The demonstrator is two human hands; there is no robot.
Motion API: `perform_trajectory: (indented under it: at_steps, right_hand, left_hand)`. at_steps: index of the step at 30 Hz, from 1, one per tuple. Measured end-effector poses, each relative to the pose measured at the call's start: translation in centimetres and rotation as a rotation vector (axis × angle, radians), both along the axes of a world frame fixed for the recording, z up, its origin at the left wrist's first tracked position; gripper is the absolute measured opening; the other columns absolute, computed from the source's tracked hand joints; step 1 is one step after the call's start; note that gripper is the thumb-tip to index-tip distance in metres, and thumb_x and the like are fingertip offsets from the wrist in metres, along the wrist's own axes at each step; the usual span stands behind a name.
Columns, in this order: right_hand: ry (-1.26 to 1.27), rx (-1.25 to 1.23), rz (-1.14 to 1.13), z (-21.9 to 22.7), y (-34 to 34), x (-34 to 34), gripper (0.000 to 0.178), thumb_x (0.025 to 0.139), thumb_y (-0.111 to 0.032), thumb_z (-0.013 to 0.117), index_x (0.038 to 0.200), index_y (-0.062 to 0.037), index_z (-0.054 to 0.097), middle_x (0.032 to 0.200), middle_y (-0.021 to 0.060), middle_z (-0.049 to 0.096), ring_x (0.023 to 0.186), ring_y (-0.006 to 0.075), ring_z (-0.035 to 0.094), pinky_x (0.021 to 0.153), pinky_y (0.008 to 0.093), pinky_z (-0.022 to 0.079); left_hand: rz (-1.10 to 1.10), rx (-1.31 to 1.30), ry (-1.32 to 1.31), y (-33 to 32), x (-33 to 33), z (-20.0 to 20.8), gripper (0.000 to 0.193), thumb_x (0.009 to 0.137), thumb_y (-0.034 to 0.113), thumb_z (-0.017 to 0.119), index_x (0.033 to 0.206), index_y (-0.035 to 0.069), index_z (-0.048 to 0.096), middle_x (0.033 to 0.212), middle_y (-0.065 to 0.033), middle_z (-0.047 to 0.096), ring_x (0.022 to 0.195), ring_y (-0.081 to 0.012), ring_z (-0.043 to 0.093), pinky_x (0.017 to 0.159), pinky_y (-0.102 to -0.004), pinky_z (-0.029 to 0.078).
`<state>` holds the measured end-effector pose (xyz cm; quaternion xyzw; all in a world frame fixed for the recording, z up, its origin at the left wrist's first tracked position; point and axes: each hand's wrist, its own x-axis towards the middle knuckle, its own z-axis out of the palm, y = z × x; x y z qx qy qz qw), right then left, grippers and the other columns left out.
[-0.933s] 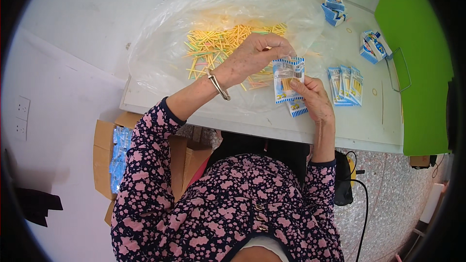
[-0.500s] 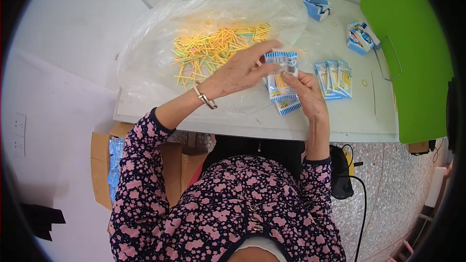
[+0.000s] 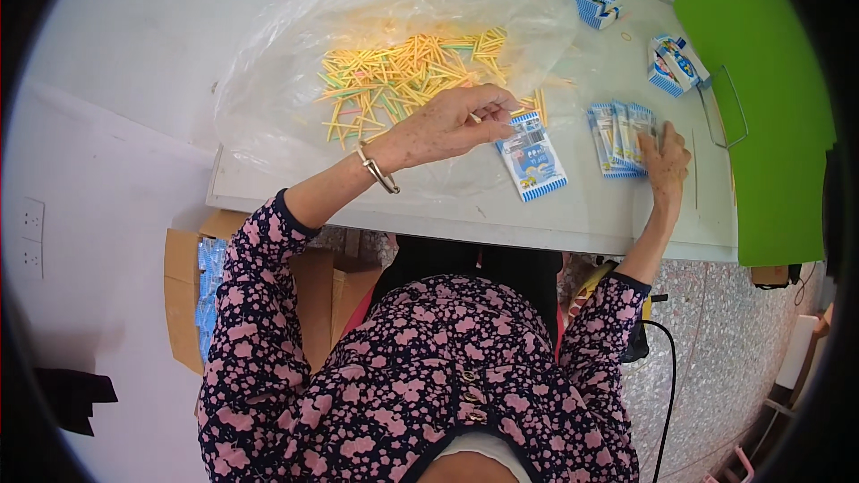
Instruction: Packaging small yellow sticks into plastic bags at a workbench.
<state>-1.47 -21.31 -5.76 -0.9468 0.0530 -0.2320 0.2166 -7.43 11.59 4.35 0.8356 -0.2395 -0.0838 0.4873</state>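
Observation:
My left hand (image 3: 456,128), with a metal bangle at the wrist, has curled fingers and its thumb along the top edge of a blue-and-white striped packet (image 3: 534,159). That packet slants over the tabletop, its printed front up. A thin yellow stick seems to show between the left fingers, too small to be sure. To the right, my right hand (image 3: 665,164) is open, thumb and fingers apart, touching the right end of a row of overlapping packets (image 3: 614,139). Yellow sticks show through their clear fronts. Behind my left hand lies a heap of thin yellow sticks (image 3: 385,67), some green or pink.
A big clear plastic bag (image 3: 268,80) spreads under the heap on the white table (image 3: 429,225). Blue-and-white boxes (image 3: 677,65) and opened cartons (image 3: 597,9) stand at the back right, beside a green panel (image 3: 761,143). Lower left, a cardboard box (image 3: 182,300) holds blue packets.
My right hand has left the packet held between both hands and moved right to the row of packets. The left hand has stayed nearly in place, by a packet now showing its printed front.

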Motion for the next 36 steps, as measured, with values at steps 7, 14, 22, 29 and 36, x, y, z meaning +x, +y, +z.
perform_trajectory:
  at_steps: [7,14,22,29,36]
  right_hand:
    - [-0.127,-0.23,0.371,3.2,11.8,-5.4,0.035,0.074,-0.032,0.068,0.093,-0.0023,0.062,0.122,0.0146,0.049,0.109,0.0359,0.042,0.088,0.0489,0.034]
    - [-0.085,-0.087,0.445,1.0,13.5,-5.8,0.029,0.074,-0.021,0.068,0.087,0.0024,0.059,0.116,0.012,0.05,0.108,0.0312,0.042,0.091,0.0445,0.03]
    - [-0.146,-0.005,0.453,0.9,13.2,-5.3,0.015,0.076,-0.012,0.063,0.086,-0.0014,0.058,0.113,0.0102,0.051,0.103,0.0294,0.044,0.088,0.0427,0.029]
    - [-0.318,0.065,0.643,5.1,14.3,-6.4,0.014,0.076,-0.005,0.061,0.089,-0.0033,0.055,0.096,0.0101,0.058,0.089,0.0274,0.051,0.085,0.0387,0.03]
    - [-0.197,0.2,0.703,4.7,15.4,-6.0,0.018,0.076,-0.001,0.06,0.094,-0.0019,0.055,0.087,0.0111,0.059,0.083,0.0288,0.053,0.079,0.0345,0.037]
  left_hand:
    - [0.067,0.051,0.08,0.5,0.0,0.3,0.028,0.087,0.022,0.059,0.108,0.004,0.057,0.095,-0.0018,0.059,0.092,-0.0107,0.055,0.083,-0.0273,0.045]
    - [0.087,0.031,0.052,0.9,0.0,0.0,0.022,0.087,0.021,0.059,0.102,0.005,0.059,0.091,0.0006,0.057,0.086,-0.0077,0.053,0.081,-0.0245,0.045]
    - [0.141,0.02,0.056,0.8,1.0,-0.9,0.022,0.085,0.019,0.061,0.101,0.004,0.059,0.092,0.0003,0.058,0.085,-0.0086,0.053,0.08,-0.0258,0.045]
    - [0.094,0.145,-0.076,0.0,1.7,-0.9,0.034,0.079,0.028,0.068,0.102,0.004,0.06,0.087,-0.0047,0.059,0.083,-0.0112,0.054,0.077,-0.0267,0.045]
    - [0.157,0.121,0.171,0.6,1.0,0.1,0.035,0.08,0.032,0.065,0.097,0.002,0.061,0.081,-0.0048,0.061,0.075,-0.0102,0.054,0.069,-0.0262,0.045]
